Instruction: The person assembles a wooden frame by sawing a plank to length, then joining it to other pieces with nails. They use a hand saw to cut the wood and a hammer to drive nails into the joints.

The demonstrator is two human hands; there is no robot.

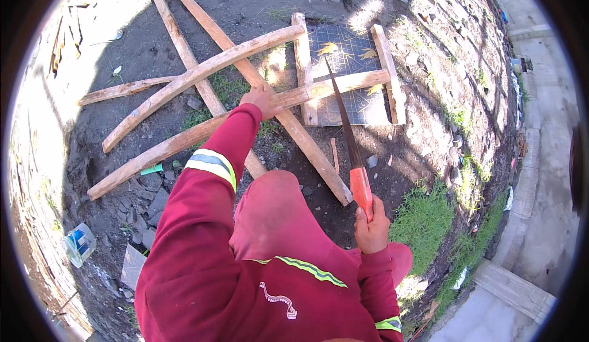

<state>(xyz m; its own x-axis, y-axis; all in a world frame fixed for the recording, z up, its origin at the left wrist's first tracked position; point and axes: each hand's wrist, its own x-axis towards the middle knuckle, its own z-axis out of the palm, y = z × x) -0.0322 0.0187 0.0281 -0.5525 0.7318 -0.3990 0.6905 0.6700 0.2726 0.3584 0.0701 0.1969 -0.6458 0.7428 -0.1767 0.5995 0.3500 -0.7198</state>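
My left hand point(261, 101) presses down with bent fingers on a long, slightly curved wooden pole point(178, 142), close to where a straight plank point(313, 148) crosses it. The pole's far right end lies over two short wooden pieces, a near one point(304, 59) and a far right one point(386, 72). In my right hand point(371, 228) is a handsaw point(346, 118), held by its orange handle with the blade pointing up and away, its tip over the pole's right part. Part of my left grip is hidden by the hand itself.
A second curved pole point(202, 72) and another plank point(181, 44) cross on the dirt. A dark patterned tile point(350, 47) lies under the right end. Broken slabs point(156, 204) and a clear plastic container point(80, 244) are left; grass point(423, 219) and a concrete curb point(521, 188) right.
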